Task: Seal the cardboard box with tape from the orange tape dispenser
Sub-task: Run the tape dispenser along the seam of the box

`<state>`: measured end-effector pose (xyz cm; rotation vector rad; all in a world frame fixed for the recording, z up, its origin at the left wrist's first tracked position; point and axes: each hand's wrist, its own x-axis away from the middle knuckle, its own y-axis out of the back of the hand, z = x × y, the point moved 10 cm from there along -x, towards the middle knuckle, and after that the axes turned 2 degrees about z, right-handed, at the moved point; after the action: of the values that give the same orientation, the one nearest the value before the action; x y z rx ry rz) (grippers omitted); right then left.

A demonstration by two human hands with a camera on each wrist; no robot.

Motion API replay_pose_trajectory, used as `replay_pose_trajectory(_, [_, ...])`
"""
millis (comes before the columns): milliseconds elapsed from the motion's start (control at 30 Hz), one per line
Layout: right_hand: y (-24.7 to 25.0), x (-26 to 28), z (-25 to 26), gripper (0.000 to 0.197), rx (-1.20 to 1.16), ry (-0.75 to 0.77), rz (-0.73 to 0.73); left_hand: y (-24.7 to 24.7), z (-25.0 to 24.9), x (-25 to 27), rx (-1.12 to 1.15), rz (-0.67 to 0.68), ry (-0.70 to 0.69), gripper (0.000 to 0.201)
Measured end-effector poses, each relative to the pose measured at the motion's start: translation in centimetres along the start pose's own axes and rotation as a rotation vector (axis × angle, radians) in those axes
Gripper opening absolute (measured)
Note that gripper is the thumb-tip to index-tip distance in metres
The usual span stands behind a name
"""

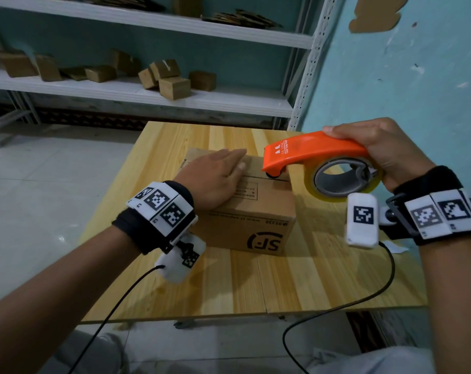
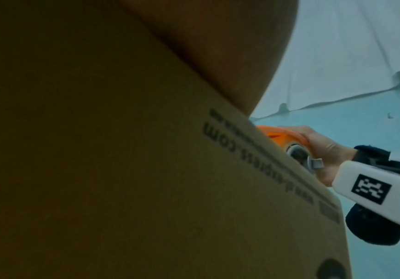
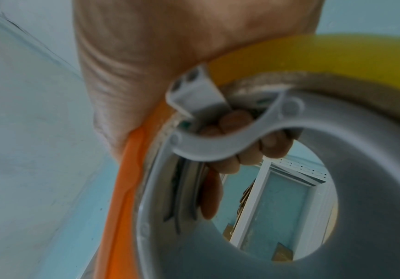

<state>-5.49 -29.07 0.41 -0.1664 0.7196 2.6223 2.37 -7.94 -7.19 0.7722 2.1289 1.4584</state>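
Note:
A brown cardboard box (image 1: 248,220) with an SF logo sits on the wooden table (image 1: 296,282). My left hand (image 1: 215,175) lies flat on its closed top flaps, fingers straight. My right hand (image 1: 377,149) grips the orange tape dispenser (image 1: 310,153), whose front roller touches the box top at its right edge. A yellowish tape roll (image 1: 342,178) sits in the dispenser. In the left wrist view the box wall (image 2: 122,169) fills the frame, with the dispenser (image 2: 287,136) beyond. In the right wrist view my fingers (image 3: 230,141) curl through the grey hub of the dispenser (image 3: 127,188).
White shelves (image 1: 137,93) behind the table hold several small cardboard boxes. A teal wall (image 1: 417,76) stands close on the right. Black cables (image 1: 364,300) run from both wrist units across the table's front. The tiled floor (image 1: 40,184) lies to the left.

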Motion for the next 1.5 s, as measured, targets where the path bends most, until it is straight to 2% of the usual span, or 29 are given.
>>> replay_pose_trajectory(133, [-0.2, 0.1, -0.3, 0.045, -0.002, -0.011, 0.010, -1.6, 0.5, -0.8, -0.193, 0.060, -0.022, 0.053])
replay_pose_trajectory(233, [-0.3, 0.2, -0.2, 0.044, 0.011, -0.004, 0.013, -2.1, 0.6, -1.2, -0.240, 0.107, -0.023, 0.055])
replay_pose_trajectory(333, [-0.4, 0.3, -0.2, 0.044, 0.013, -0.003, 0.015, -1.7, 0.3, -1.1, -0.229, 0.090, -0.035, 0.053])
replay_pose_trajectory(467, [-0.4, 0.3, -0.1, 0.043, 0.014, -0.001, 0.017, -0.2, -1.9, -0.6, -0.129, -0.045, -0.109, 0.048])
replay_pose_trajectory(567, [-0.3, 0.3, -0.2, 0.042, -0.012, -0.005, 0.004, -0.3, -3.0, -0.2, -0.009, -0.053, -0.166, 0.051])
replay_pose_trajectory(633, [-0.3, 0.2, -0.3, 0.041, -0.019, -0.012, 0.005, -0.2, -2.8, -0.1, 0.035, -0.065, -0.177, 0.046])
replay_pose_trajectory(800, [-0.3, 0.2, -0.3, 0.040, -0.038, -0.015, 0.013, -0.5, -2.3, 0.2, 0.065, -0.020, -0.158, 0.039])
replay_pose_trajectory(1000, [-0.2, 0.3, -0.5, 0.043, -0.007, -0.022, 0.033, -0.7, -1.7, 0.0, 0.103, 0.009, -0.114, 0.042])
replay_pose_trajectory(1133, [-0.3, 0.3, -0.9, 0.043, -0.001, -0.041, 0.038, -1.0, -2.3, 0.0, 0.030, 0.022, -0.147, 0.047])
replay_pose_trajectory(1267, [-0.4, 0.5, -0.8, 0.035, 0.004, -0.042, 0.037, -1.7, -2.4, -0.4, -0.031, 0.057, -0.163, 0.049])
replay_pose_trajectory(1433, [-0.5, 0.5, -0.7, 0.041, 0.016, -0.034, 0.031, -2.2, -2.6, -0.8, -0.122, 0.108, -0.197, 0.050])
replay_pose_trajectory(1500, [-0.6, 0.5, -0.6, 0.043, 0.021, -0.027, 0.033, -1.7, -2.7, -0.6, -0.065, 0.069, -0.196, 0.049])
